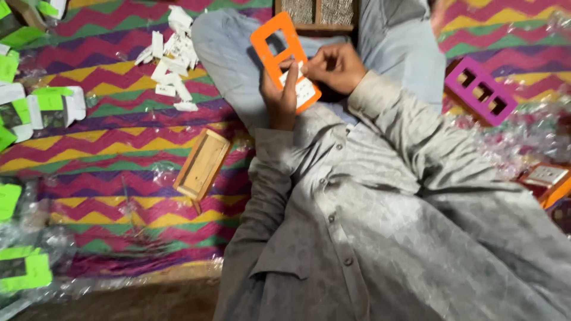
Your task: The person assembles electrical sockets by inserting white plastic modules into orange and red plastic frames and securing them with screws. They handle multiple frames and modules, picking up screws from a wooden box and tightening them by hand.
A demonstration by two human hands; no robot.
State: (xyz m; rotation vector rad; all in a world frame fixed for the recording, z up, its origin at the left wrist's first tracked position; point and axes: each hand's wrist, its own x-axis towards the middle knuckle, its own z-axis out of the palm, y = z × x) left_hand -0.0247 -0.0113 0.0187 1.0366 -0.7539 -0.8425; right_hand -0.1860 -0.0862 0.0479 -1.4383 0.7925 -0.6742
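The person sits on the floor over a zigzag-patterned mat [119, 125], and both hands are raised above the lap on one orange switch plate [284, 59]. The left hand [281, 95] grips the plate from below, its fingers pressed together against the lower edge and over the white insert [303, 89] seated at that end. The right hand [336, 65] meets the plate from the other side, fingers curled and pinching at the same white insert; whether it is fully seated cannot be told from this view. The plate stands tilted, its upper rectangular openings open and unfilled, so by my judgement the fitting of this plate is partly done: one insert in place or nearly so, the rest of the openings outstanding. A loose heap of white switch pieces [169, 53] lies on the mat well apart to the person's left, which suggests stock remaining to be fitted. A purple plate [480, 90] with three empty openings lies on the mat to the right, not yet started as far as can be seen. An orange unit with a white face [546, 178] rests near the right edge among clear plastic wrapping [523, 137] and looks complete. Green-and-white packaged items [35, 107] line the left edge, and a small wooden frame [202, 163] lies beside the left knee, untouched.
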